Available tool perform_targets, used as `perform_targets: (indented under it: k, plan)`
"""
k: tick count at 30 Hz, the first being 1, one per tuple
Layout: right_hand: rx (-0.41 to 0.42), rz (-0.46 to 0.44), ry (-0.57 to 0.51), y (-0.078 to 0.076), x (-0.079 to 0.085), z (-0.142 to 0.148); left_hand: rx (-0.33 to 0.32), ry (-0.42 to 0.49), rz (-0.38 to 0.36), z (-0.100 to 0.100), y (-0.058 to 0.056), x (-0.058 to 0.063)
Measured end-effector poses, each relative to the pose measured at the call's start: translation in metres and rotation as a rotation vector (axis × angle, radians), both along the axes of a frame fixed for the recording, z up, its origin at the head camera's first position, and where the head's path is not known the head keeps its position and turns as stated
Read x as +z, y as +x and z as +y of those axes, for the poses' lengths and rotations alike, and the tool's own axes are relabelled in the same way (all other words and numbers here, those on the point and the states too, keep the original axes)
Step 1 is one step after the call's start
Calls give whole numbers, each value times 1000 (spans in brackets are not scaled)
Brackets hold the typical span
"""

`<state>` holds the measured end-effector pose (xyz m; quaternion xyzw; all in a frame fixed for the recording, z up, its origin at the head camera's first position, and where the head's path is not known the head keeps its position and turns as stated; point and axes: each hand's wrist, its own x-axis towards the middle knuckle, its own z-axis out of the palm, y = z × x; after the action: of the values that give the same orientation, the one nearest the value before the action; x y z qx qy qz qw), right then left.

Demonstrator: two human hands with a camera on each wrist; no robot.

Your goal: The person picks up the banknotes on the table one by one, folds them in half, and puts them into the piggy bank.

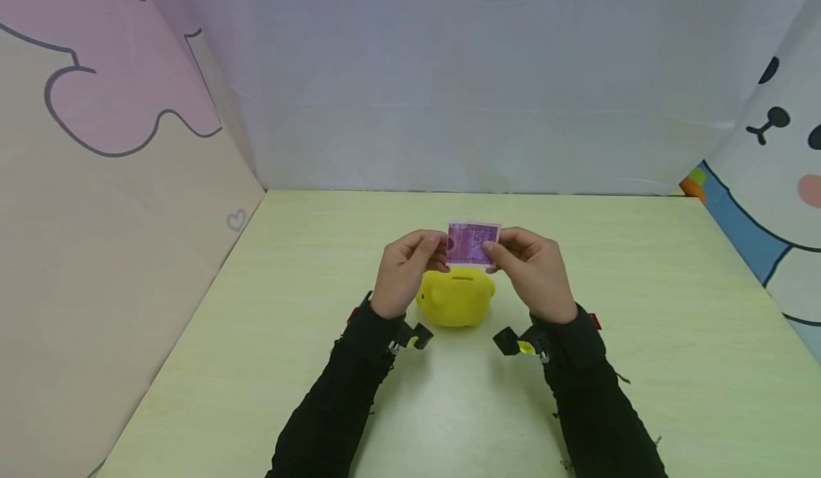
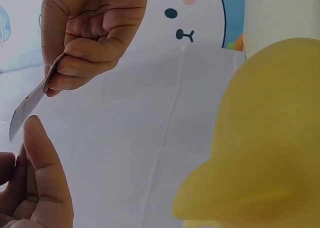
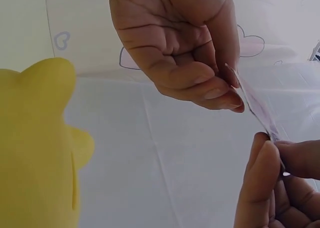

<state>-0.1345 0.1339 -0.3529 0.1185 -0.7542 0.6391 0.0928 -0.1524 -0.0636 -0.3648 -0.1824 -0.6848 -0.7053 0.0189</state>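
Observation:
A small purple banknote (image 1: 472,243), perhaps folded, is held up above and behind the yellow piggy bank (image 1: 456,298) in the head view. My right hand (image 1: 537,271) pinches its right part, thumb on the face toward me and fingers behind. At the left edge of the note is my left hand (image 1: 410,268), thumb and fingertips right by that edge with the thumb not lying over the note. In the left wrist view the note (image 2: 29,106) slants down from the right hand (image 2: 95,33) toward the left thumb (image 2: 45,173). The bank's top slot faces up.
The pale wooden table (image 1: 308,364) lies under both arms. A white sheet (image 1: 462,86) stands along its back edge, and printed cartoon panels (image 1: 122,250) rise at the sides. Each wrist carries a small dark camera mount (image 1: 509,341).

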Motion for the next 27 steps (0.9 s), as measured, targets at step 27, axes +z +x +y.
perform_targets:
  k: [27]
  plan:
    - [30,21,34,0,-4,-3,-104,-12,-45,4,0,-3]
